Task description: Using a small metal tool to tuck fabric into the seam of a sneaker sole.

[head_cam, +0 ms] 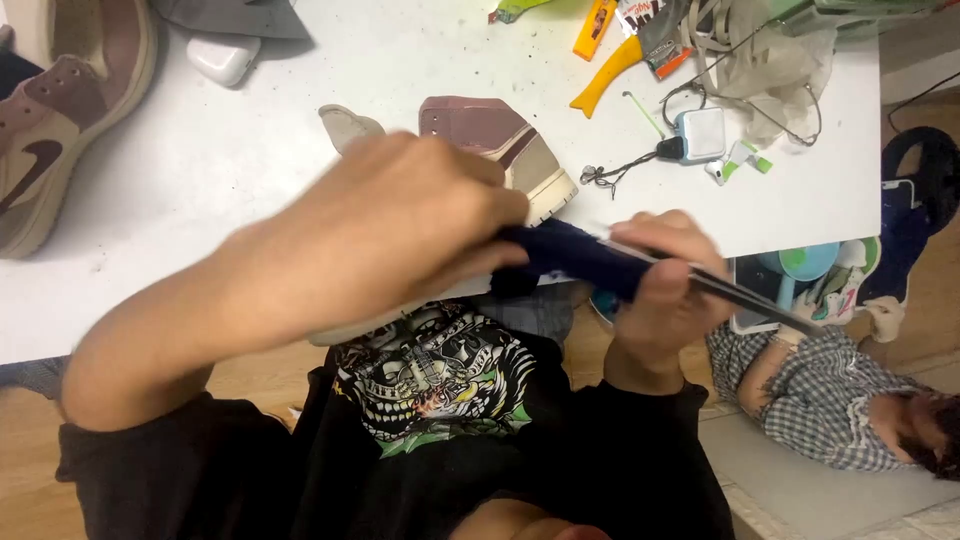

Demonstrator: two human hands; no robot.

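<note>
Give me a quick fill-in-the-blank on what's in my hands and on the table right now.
1. The left hand covers a brown and cream ____ at the table's edge.
2. The right hand grips a dark ____ tool.
3. The utility knife on the table has a ____ handle.

Missing words: sneaker; blue; yellow

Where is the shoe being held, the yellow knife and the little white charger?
shoe (510, 150), head view, on its brown heel.
yellow knife (608, 72), head view, on its curved handle.
white charger (702, 133), head view, on its square body.
</note>
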